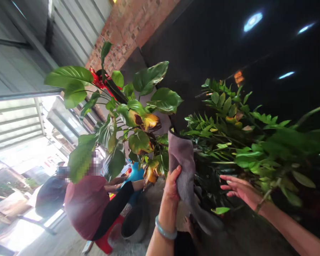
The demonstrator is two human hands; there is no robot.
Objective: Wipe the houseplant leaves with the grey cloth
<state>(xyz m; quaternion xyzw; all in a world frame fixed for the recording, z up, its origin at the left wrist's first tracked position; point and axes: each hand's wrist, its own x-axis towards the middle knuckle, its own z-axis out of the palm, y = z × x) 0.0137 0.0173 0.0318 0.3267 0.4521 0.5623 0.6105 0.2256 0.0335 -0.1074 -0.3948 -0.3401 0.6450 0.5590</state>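
- Left hand [172, 185]: raised at lower centre, fingers closed round a grey cloth [184, 167]; a pale green bangle [164, 230] circles the wrist.
- Grey cloth: held upright, its upper end against the foliage between the two plants, its lower end trailing down past the wrist.
- Right hand [238, 188]: open, fingers extended and slightly spread, holding nothing; the fingertips lie among the lower stems of the narrow-leaved plant [245, 142].
- Narrow-leaved plant: dense green fronds filling the right half of the view, before a dark glossy wall [229, 42].
- Broad-leaved plant [133, 117]: left of the cloth, with several yellow-brown leaves and a red ribbon [98, 80] near its top.
- Person in a maroon top [86, 204]: seated at lower left beside a dark pot [133, 224].
- Brick wall [128, 28]: upper centre.
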